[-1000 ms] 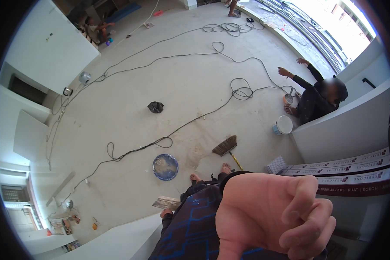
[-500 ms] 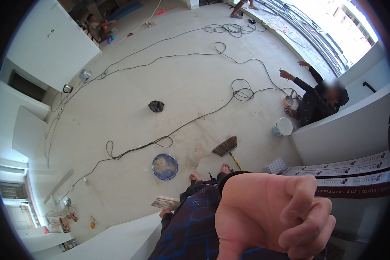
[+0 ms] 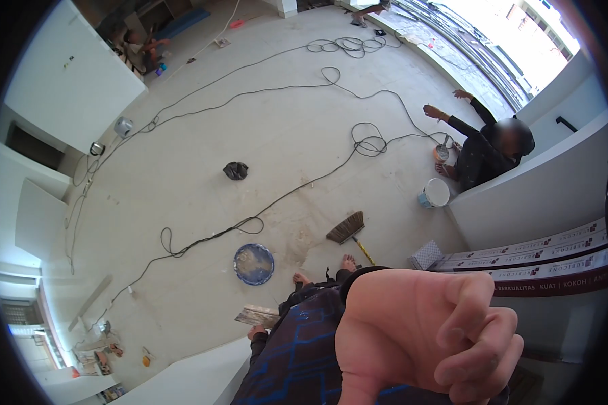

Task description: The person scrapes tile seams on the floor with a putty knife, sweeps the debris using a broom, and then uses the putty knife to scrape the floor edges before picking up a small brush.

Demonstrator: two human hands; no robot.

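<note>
My left hand is closed on a flat trowel with a greyish, smeared face, low in the view beside my dark, blue-patterned clothing. Large and close to the camera, my right hand shows its bare palm; its fingers are loosely bent, partly apart, and nothing is seen in them. Beyond my feet, a round blue tub with greyish material inside stands on the floor. A broom with a yellow handle lies to the tub's right. Neither hand touches the tub or the broom.
Long dark cables loop over the floor, near a black plastic bag. At right, a person in dark clothing crouches by a white bucket. Printed boxes lie right. Another person sits at the upper left.
The view has shifted a little, so the floor things appear slightly further left. Both my hands keep nearly the same pose, the left still on the trowel.
</note>
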